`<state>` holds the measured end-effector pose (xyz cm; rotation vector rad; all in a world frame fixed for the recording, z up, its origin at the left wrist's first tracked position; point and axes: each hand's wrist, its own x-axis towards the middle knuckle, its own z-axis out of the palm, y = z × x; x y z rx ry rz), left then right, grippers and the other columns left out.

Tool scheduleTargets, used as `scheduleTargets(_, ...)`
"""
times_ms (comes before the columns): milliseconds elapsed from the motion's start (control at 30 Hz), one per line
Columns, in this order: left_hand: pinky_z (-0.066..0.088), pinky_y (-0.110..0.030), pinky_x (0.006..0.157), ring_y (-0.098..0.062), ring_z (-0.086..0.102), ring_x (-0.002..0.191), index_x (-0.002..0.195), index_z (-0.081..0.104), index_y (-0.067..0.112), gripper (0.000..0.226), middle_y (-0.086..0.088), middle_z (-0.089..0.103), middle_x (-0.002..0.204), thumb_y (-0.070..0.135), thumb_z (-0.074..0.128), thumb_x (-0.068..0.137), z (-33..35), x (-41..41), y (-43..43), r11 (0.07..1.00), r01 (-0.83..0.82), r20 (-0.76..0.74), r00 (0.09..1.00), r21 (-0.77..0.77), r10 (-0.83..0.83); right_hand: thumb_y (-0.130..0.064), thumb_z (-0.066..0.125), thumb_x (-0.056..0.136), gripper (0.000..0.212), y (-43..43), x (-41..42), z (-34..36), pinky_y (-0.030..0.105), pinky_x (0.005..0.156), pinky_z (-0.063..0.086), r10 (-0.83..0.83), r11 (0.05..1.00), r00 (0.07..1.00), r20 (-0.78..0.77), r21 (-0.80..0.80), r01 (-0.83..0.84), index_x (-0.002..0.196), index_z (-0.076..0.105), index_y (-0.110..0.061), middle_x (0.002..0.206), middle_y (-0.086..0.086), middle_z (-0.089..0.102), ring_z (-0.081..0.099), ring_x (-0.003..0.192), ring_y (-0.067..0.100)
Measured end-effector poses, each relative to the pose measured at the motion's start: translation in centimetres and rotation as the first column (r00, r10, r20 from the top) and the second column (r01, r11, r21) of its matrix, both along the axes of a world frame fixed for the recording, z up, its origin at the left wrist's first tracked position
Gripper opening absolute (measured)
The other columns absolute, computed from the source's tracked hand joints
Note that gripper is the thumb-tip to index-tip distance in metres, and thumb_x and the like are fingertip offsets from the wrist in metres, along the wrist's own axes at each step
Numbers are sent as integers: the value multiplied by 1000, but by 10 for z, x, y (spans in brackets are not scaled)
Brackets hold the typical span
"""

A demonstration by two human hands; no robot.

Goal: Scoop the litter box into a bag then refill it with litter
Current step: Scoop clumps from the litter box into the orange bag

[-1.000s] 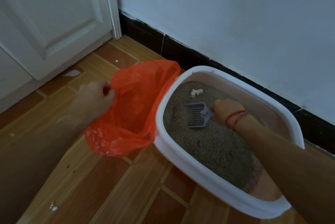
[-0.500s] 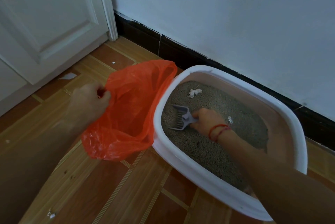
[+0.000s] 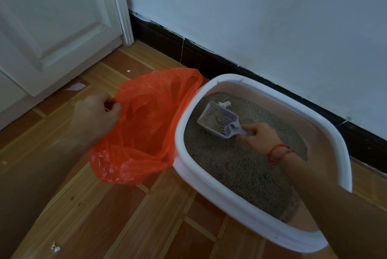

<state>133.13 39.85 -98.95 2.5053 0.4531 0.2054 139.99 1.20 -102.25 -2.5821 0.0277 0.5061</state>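
A white litter box [image 3: 219, 193] with grey litter [image 3: 234, 166] stands on the wooden floor by the wall. My right hand [image 3: 261, 137], with a red string at the wrist, grips the handle of a grey slotted scoop [image 3: 219, 120]. The scoop is lifted above the litter near the box's left end, with some litter and a small brown clump in it. A white scrap [image 3: 224, 103] lies in the litter just behind it. My left hand [image 3: 96, 116] pinches the rim of an orange plastic bag [image 3: 146, 131], holding it open against the box's left side.
A white door [image 3: 52, 28] and its frame stand at the left. A dark skirting board [image 3: 209, 59] runs along the white wall behind the box. Small white scraps [image 3: 75, 86] lie scattered on the floor.
My right hand dragged the scoop leftward through the litter, then lifted it with litter and a clump in it. The left hand kept the bag open.
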Motion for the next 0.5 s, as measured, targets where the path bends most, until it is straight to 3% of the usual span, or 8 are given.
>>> scheduleTargets(233,36,-16,56,-3,52,69,103,67,8,20,-2,62,90,23,55,98,4,-5,0,1000,0,11,1000,17,0,-26,72,86,30,-35,-2,22,22,67,42,-4,998,999,39,-60,7,116,71,-28,75,-11,66,56,63,1)
scheduleTargets(367,37,-17,57,-13,57,76,107,66,6,22,-3,61,91,24,54,98,7,-6,-1,1000,10,6,1000,25,-10,-27,70,88,31,-45,-6,26,24,70,44,-14,996,1000,19,-83,16,119,69,-28,84,-4,68,57,66,1)
scheduleTargets(500,36,-16,55,-3,52,67,107,65,5,23,-3,60,90,23,54,99,9,-6,-3,999,14,8,1000,29,-14,-26,70,88,33,-48,-8,25,16,54,38,-34,998,999,-1,-52,34,121,69,-26,86,-2,68,56,64,3)
